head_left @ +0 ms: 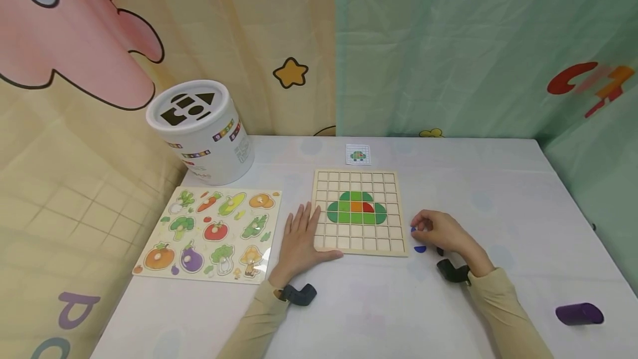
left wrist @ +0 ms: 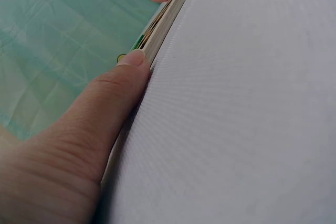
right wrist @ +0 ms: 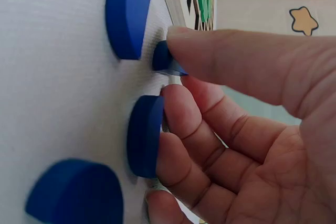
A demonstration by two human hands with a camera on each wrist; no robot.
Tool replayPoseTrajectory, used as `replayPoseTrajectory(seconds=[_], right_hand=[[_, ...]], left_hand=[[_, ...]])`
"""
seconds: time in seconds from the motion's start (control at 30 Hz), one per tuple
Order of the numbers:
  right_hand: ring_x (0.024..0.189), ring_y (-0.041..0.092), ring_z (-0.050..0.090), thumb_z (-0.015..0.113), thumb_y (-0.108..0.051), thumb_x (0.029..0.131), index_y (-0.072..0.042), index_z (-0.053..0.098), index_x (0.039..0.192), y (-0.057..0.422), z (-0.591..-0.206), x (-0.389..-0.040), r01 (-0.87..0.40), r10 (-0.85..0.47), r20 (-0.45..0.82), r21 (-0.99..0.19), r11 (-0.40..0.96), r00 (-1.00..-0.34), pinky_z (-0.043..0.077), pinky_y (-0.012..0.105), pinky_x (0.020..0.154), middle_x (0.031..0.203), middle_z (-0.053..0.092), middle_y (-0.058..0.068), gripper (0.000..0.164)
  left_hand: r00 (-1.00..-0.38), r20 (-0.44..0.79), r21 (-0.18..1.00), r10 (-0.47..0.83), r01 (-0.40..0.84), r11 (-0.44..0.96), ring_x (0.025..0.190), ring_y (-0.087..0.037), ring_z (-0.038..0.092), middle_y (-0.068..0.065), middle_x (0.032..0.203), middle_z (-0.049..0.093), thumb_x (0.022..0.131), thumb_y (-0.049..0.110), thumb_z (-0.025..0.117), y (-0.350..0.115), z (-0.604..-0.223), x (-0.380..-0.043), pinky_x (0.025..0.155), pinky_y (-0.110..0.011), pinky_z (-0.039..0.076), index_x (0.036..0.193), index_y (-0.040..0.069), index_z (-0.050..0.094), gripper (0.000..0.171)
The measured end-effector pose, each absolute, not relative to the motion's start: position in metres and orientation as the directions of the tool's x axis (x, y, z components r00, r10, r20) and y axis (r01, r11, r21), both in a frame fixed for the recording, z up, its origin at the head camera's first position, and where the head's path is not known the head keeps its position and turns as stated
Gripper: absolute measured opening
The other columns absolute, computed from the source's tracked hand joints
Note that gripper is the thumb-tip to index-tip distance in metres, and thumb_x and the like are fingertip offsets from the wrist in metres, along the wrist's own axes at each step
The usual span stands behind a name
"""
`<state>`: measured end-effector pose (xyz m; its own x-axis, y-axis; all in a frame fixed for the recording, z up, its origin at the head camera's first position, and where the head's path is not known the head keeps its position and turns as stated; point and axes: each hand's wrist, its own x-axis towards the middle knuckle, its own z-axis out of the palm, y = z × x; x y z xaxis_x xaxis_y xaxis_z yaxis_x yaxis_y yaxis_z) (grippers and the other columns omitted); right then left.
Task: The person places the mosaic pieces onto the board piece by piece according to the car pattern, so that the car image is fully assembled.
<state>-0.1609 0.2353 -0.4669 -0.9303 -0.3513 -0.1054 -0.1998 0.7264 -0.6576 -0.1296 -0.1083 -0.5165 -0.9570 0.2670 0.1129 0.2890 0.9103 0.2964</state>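
A wooden grid board [head_left: 331,241] lies flat on the table, with green, orange and red pieces forming a car shape [head_left: 344,216] in its cells. Fingers straight and spread, my left hand [head_left: 300,247] rests along the board's left side; its thumb [left wrist: 118,85] lies on the near edge. Just right of the board, my right hand [head_left: 442,231] pinches a small blue piece [right wrist: 162,55] between thumb and forefinger. Around those fingertips lie more blue half-round pieces, one [right wrist: 126,14] nearer the board, one [right wrist: 145,136] against the curled fingers and another [right wrist: 79,192] lower down.
A small picture card [head_left: 358,155] with a car on a grid lies behind the board. On the left are a vegetable puzzle board [head_left: 231,248] and a white bucket [head_left: 219,157] with a shape-slotted lid. A purple cylinder-like piece [head_left: 578,313] lies at the front right.
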Motion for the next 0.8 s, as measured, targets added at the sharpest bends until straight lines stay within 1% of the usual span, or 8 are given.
replayPoseTrajectory(seconds=[0.23,0.5,0.63,0.8], right_hand=[[0.062,0.015,0.044,0.075,-0.012,0.08,-0.007,0.061,0.084,0.2372,-0.4682,-0.1599,-0.205,-0.34,-0.085,-0.656,0.727,-0.937,0.036,0.027,0.052,0.07,0.052,-0.002,0.016],[0.061,0.016,0.044,0.076,-0.011,0.079,-0.009,0.061,0.081,0.2341,-0.4694,-0.1579,-0.185,-0.31,-0.077,-0.658,0.73,-0.948,0.036,0.028,0.051,0.069,0.053,-0.001,0.015],[0.061,0.015,0.044,0.076,-0.01,0.077,-0.009,0.062,0.082,0.2334,-0.4714,-0.1581,-0.183,-0.297,-0.067,-0.653,0.735,-0.953,0.036,0.027,0.05,0.071,0.054,-0.002,0.015],[0.061,0.015,0.045,0.075,-0.01,0.076,-0.007,0.064,0.088,0.233,-0.4726,-0.1579,-0.176,-0.272,-0.054,-0.64,0.748,-0.961,0.036,0.027,0.05,0.073,0.055,-0.002,0.016]], left_hand=[[-0.959,0.098,0.291,0.266,0.283,0.914,0.143,-0.026,0.0,-0.011,0.158,0.008,0.066,0.081,0.058,-0.1082,-0.5185,-0.13,0.114,-0.043,-0.003,0.153,0.012,0.018,0.118],[-0.959,0.108,0.303,0.263,0.284,0.91,0.143,-0.026,0.001,-0.011,0.158,0.009,0.066,0.08,0.059,-0.1084,-0.5194,-0.1298,0.113,-0.043,-0.004,0.153,0.012,0.018,0.118],[-0.957,0.113,0.302,0.267,0.289,0.908,0.143,-0.027,0.001,-0.012,0.158,0.009,0.066,0.08,0.059,-0.1083,-0.5193,-0.1297,0.113,-0.043,-0.004,0.152,0.011,0.019,0.117],[-0.956,0.115,0.301,0.269,0.292,0.908,0.143,-0.027,0.001,-0.012,0.158,0.008,0.066,0.08,0.059,-0.1086,-0.519,-0.13,0.113,-0.043,-0.004,0.153,0.011,0.018,0.118]])
